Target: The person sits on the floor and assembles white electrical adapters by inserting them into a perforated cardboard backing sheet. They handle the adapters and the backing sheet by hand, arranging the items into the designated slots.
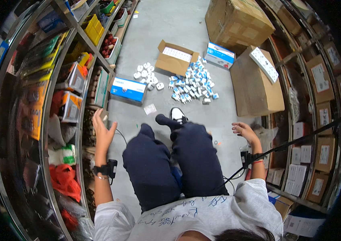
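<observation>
My left hand [104, 130] is raised beside the left shelving, fingers spread, holding nothing. On the other side, my right hand [246, 131] hangs in the air near the right shelving, its fingers apart and slightly bent, also without anything in it. Beyond my feet, a heap of small white-and-blue plug-like pieces [194, 82] lies on the floor. Left of it is a smaller group of rounded white pieces [149, 74]. An open cardboard box [170, 65] behind them contains white pieces in rows. A blue-and-white box [128, 90] is the nearest item to my left hand on the floor.
Metal shelving [78, 36] full of packaged goods lines the left, and stocked shelves [319, 120] line the right. Large cartons [255, 86] stand at the right, with a white power strip [264, 64] on one. Another blue-and-white box [220, 55] sits nearby. A black cable [291, 143] crosses near my right wrist.
</observation>
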Available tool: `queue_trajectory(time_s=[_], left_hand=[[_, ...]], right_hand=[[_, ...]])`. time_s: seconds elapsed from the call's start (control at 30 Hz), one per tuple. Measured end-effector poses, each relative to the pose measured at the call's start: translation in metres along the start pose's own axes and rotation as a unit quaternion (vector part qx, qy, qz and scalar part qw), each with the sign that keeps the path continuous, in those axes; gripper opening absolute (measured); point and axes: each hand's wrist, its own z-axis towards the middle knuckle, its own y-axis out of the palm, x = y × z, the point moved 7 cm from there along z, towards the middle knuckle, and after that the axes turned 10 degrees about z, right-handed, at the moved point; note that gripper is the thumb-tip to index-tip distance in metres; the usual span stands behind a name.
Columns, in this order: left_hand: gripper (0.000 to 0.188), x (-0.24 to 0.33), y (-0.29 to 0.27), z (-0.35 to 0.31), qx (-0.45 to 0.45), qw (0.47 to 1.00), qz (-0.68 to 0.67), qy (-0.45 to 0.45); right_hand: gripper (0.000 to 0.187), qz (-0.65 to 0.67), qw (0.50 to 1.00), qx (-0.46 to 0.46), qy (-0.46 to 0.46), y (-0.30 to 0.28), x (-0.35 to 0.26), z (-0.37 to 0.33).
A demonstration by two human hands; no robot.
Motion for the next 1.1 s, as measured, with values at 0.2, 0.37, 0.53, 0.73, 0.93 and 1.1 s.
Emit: queue_trajectory(time_s=[0.2,0.37,0.53,0.73,0.93,1.1], left_hand=[[0.057,-0.049,0.049,-0.069,-0.057,0.997,0.019,-0.044],[0.058,-0.048,0.070,-0.068,-0.094,0.994,0.035,-0.051],[0.057,-0.037,0.102,-0.045,-0.119,0.990,0.061,-0.047],[0.066,-0.037,0.177,-0.007,-0.187,0.978,0.092,0.017],[0.094,-0.053,0.261,0.067,-0.217,0.968,0.122,-0.001],[0.103,-0.049,0.307,0.126,-0.222,0.961,0.164,-0.019]], right_hand=[[0.036,0.177,0.984,-0.005,0.015,0.005,0.078,-0.034],[0.035,0.164,0.986,0.013,0.032,-0.010,0.110,-0.021],[0.038,0.166,0.983,0.060,0.052,-0.028,0.152,0.014],[0.038,0.089,0.985,0.047,0.140,-0.029,0.209,0.056],[0.030,-0.030,0.983,0.032,0.177,-0.087,0.249,0.096],[0.028,-0.320,0.946,0.039,0.034,-0.133,0.207,0.157]])
